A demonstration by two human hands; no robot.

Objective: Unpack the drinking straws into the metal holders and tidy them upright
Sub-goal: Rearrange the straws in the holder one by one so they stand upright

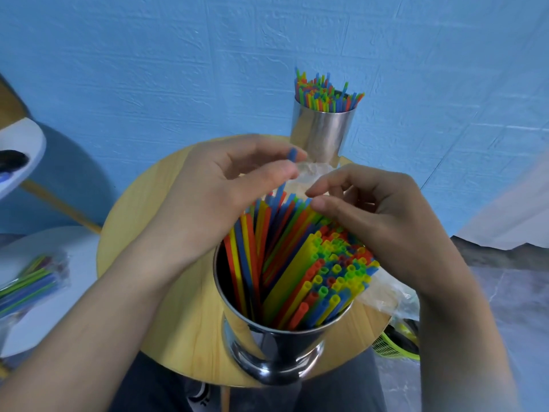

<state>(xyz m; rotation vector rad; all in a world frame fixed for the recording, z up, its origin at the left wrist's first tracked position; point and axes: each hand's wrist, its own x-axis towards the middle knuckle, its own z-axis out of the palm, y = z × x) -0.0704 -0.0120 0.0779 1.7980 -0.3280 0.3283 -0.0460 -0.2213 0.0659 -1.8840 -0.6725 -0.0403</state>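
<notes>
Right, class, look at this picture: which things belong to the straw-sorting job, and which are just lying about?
Job: left hand and right hand, both pinching the straws in the near metal holder; clear wrapper; far metal holder, already filled; packed straws waiting on the white table.
Lying about: green basket; dark object on the white surface at left.

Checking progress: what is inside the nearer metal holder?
Red, yellow, blue and green straws, leaning, bunched on the right. The left hand and right hand cover their far ends; the bottom of the holder is hidden.
</notes>
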